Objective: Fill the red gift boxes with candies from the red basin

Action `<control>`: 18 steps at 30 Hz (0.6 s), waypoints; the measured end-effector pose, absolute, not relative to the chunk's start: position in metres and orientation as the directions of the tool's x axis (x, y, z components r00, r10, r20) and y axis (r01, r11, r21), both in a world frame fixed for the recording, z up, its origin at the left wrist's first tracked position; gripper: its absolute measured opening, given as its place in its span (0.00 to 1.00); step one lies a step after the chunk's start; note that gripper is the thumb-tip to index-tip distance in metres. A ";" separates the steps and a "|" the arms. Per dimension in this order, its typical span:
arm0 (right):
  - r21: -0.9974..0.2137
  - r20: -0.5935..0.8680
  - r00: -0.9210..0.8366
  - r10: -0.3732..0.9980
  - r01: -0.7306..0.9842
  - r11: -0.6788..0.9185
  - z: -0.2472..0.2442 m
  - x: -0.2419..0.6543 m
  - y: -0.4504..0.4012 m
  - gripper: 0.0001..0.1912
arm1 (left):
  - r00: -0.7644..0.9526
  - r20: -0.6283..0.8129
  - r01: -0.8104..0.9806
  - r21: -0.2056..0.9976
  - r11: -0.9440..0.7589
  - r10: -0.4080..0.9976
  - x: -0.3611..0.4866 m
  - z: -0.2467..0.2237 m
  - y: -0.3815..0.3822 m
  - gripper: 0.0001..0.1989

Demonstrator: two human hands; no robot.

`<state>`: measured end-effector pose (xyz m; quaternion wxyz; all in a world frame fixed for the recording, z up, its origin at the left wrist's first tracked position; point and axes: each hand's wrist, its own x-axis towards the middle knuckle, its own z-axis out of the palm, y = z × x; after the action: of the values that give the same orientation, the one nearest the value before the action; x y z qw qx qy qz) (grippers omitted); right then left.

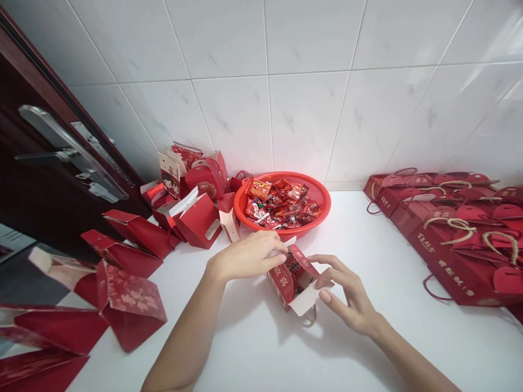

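Observation:
A small red gift box (281, 282) with gold lettering stands on the white table, its top flaps unfolded. Bent over its far left edge, the fingers of my left hand (249, 256) hold the box by a flap; their tips are partly hidden. My right hand (347, 294) pinches the white inner side of the near right flap (305, 299) between thumb and fingers. A rope handle (311, 317) pokes out below that flap. Dark printed wrappers seem to show inside the box, though I cannot make them out. Just behind it sits a red plastic basket (286, 233) of wrapped candies (281, 202).
Opened red paper boxes (131, 305) line the left side, with more boxes (196, 212) piled beside the basket. Rows of closed gift boxes with rope handles (445, 245) fill the right. A tiled wall (306, 120) rises behind; a dark door (49, 179) stands left.

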<state>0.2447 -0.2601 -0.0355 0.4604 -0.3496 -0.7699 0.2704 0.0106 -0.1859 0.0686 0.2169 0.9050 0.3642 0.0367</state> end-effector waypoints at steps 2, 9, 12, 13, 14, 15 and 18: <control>-0.722 0.514 -0.356 0.780 0.311 0.618 -0.033 0.245 -0.260 0.12 | 0.739 -0.113 0.640 0.425 -0.640 0.665 0.012 0.067 -0.186 0.16; -0.618 0.535 -0.426 0.730 0.392 0.682 -0.025 0.244 -0.257 0.11 | 0.736 -0.125 0.645 0.431 -0.631 0.666 0.012 0.065 -0.184 0.16; -0.602 0.563 -0.427 0.708 0.375 0.705 -0.025 0.244 -0.256 0.11 | 0.744 -0.095 0.623 0.456 -0.636 0.661 0.012 0.065 -0.185 0.17; -0.599 0.562 -0.429 0.708 0.379 0.705 -0.025 0.244 -0.256 0.11 | 0.749 -0.091 0.618 0.455 -0.641 0.657 0.012 0.065 -0.186 0.17; -0.593 0.559 -0.432 0.708 0.388 0.706 -0.024 0.244 -0.256 0.12 | 0.752 -0.096 0.617 0.448 -0.647 0.652 0.013 0.066 -0.186 0.16; -0.583 0.555 -0.440 0.706 0.400 0.707 -0.023 0.244 -0.256 0.13 | 0.752 -0.108 0.624 0.437 -0.648 0.650 0.013 0.067 -0.187 0.16; -0.527 0.544 -0.480 0.688 0.442 0.726 -0.017 0.243 -0.256 0.15 | 0.739 -0.148 0.651 0.406 -0.641 0.657 0.014 0.071 -0.187 0.16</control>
<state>0.2435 -0.2556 -0.0173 0.3848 -0.3343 -0.8454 0.1596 0.0144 -0.1874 0.0706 0.2218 0.9057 0.3611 0.0065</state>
